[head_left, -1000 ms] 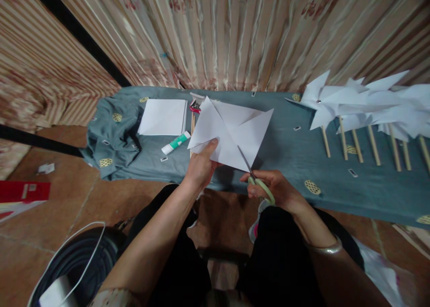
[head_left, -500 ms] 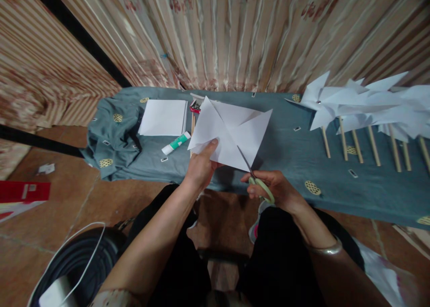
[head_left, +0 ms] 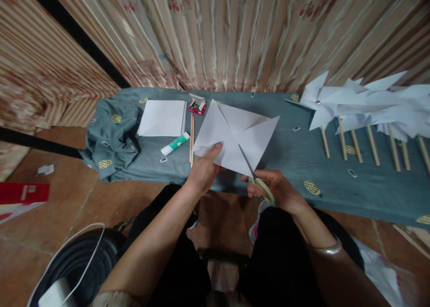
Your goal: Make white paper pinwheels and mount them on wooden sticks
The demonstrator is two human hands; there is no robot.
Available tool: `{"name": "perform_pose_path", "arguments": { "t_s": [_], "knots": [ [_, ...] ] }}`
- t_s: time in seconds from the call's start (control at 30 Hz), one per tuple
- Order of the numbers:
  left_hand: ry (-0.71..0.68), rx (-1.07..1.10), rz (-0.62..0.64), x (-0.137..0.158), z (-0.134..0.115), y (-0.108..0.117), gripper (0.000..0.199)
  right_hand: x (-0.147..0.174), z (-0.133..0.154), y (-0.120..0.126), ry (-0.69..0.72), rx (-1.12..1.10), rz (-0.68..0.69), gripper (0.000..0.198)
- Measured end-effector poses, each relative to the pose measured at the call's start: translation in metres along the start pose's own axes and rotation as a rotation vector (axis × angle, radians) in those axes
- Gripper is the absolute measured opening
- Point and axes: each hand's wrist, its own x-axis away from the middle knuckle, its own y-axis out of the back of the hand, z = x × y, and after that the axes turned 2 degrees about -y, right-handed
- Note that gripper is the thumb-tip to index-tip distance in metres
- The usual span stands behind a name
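A white sheet of paper (head_left: 235, 132), slit from its corners toward the middle, is held over the table's near edge. My left hand (head_left: 205, 164) grips its lower left side, thumb on top and the other fingers underneath. In my right hand (head_left: 273, 186) is a pair of scissors with pale green handles (head_left: 264, 188). The blades lie along a slit from the paper's near corner toward its centre. How far apart the blades are is hard to see.
Left of the paper lie a stack of white paper (head_left: 163, 118), a glue stick (head_left: 175, 143), thin wooden sticks (head_left: 191, 139) and a red box of small metal pieces (head_left: 197, 104). Several paper pinwheels (head_left: 356, 101) on sticks lie at the right. A pleated curtain (head_left: 228, 38) hangs behind the table.
The paper has shifted slightly right and toward me with my left hand, so the scissor blades sit deeper in the slit. The red box and sticks are now uncovered.
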Motion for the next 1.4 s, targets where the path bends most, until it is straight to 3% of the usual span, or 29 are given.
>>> {"name": "perform_pose_path", "arguments": {
  "t_s": [0.6, 0.93, 1.4],
  "knots": [
    [0.013, -0.012, -0.009, 0.003, 0.003, -0.003, 0.037, 0.002, 0.011, -0.004, -0.016, -0.028, -0.039, 0.049],
    [0.017, 0.001, 0.0, 0.003, 0.003, -0.003, 0.044, 0.0, 0.002, -0.003, -0.035, -0.095, -0.063, 0.048],
    [0.018, -0.016, -0.003, 0.004, 0.002, -0.003, 0.039, 0.0, 0.005, -0.004, -0.002, -0.065, -0.056, 0.049]
  ]
}}
